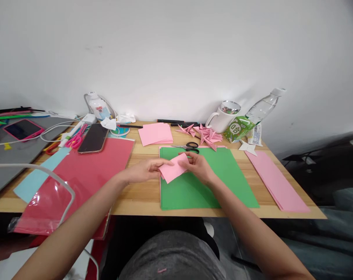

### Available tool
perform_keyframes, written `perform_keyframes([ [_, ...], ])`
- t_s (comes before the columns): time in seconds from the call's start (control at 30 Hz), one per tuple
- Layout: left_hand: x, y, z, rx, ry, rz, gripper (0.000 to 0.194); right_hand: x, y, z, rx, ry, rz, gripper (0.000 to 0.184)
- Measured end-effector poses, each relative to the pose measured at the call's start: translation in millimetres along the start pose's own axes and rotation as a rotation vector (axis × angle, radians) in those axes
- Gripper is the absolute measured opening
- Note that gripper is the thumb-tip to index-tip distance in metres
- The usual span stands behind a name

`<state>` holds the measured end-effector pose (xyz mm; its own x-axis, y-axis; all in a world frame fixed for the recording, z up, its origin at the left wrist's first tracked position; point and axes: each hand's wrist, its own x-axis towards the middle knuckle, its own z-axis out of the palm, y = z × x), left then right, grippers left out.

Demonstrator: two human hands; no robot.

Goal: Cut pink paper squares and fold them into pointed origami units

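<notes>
Both my hands hold a small pink paper sheet (174,170) just above the green paper stack (223,182) at the table's middle. My left hand (145,169) pinches the sheet's left edge, fingers closed on it. My right hand (197,165) grips its right side, fingers curled over the top edge. Black-handled scissors (191,146) lie just behind my right hand on the green stack's far edge.
A pile of pink squares (156,133), folded pink pieces (204,134), a white mug (223,116), a green packet (237,128) and a water bottle (262,107) sit at the back. Long pink sheets (277,182) lie right. Red paper (77,175), a phone (93,138) and pink scissors (74,140) lie left.
</notes>
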<state>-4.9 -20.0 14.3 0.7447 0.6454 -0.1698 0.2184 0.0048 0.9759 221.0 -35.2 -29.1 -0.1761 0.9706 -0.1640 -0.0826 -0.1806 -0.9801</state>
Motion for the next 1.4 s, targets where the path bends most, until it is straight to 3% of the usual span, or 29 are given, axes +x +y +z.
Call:
perform_keyframes([
  [0.1,9,3,-5.4,-0.153,0.186,-0.059,0.048,12,-10,4,-0.073,-0.014,-0.116,0.052],
  [0.17,19,4,-4.8,-0.126,0.336,-0.094,0.044,21,-15,9,-0.112,-0.027,-0.169,0.053],
  [0.27,33,1,-2.6,-0.054,0.399,-0.107,0.031,35,-19,15,-0.149,-0.020,-0.192,0.049],
  [0.37,39,-5,-4.4,-0.150,0.446,-0.115,0.031,45,-17,18,-0.105,-0.033,-0.191,0.047],
  [0.5,40,-15,-10.4,-0.255,0.439,-0.112,0.033,49,-11,21,0.016,-0.049,-0.168,0.049],
  [0.63,40,-21,-12.3,-0.290,0.407,-0.096,0.029,46,-7,26,-0.019,0.055,-0.149,0.044],
  [1.13,33,-15,-9.7,-0.255,0.319,-0.217,0.032,35,-19,36,0.008,0.137,-0.076,0.041],
  [1.4,33,-22,-5.0,-0.125,0.412,-0.111,0.046,34,-19,32,-0.061,0.089,-0.081,0.047],
])
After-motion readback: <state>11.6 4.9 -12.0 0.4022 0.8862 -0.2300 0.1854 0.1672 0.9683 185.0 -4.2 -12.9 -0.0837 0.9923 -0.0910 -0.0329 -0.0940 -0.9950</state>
